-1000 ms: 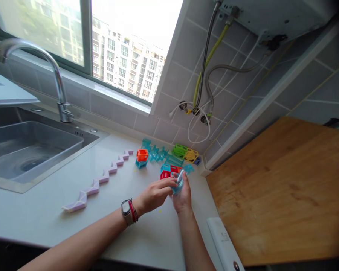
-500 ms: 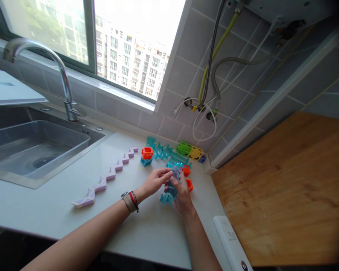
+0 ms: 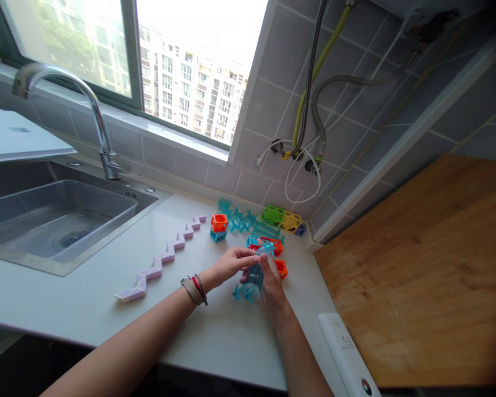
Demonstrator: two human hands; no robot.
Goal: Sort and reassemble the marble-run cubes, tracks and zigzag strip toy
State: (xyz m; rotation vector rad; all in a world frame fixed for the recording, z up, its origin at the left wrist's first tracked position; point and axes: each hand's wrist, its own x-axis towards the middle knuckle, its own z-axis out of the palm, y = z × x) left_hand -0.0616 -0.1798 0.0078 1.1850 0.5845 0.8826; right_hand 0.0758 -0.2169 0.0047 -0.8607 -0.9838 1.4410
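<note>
Left hand (image 3: pixel 233 264) and right hand (image 3: pixel 274 291) both gripped a translucent teal plastic piece (image 3: pixel 253 281) over the white bench (image 3: pixel 206 342) (whether its lower end touched the surface, I could not tell). Fingers of the left met its upper part; the right wrapped its side. An orange frame block (image 3: pixel 281 269) lay just beside the right hand. Farther back, an orange cube frame (image 3: pixel 219 223) sat on a blue cube frame (image 3: pixel 218 236), and a lilac zigzag puzzle snake (image 3: pixel 167 255) stretched between these and the bench's front edge.

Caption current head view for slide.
Left hand and right hand on a translucent turquoise toy piece, lilac zigzag snake puzzle lying to the left.
</note>
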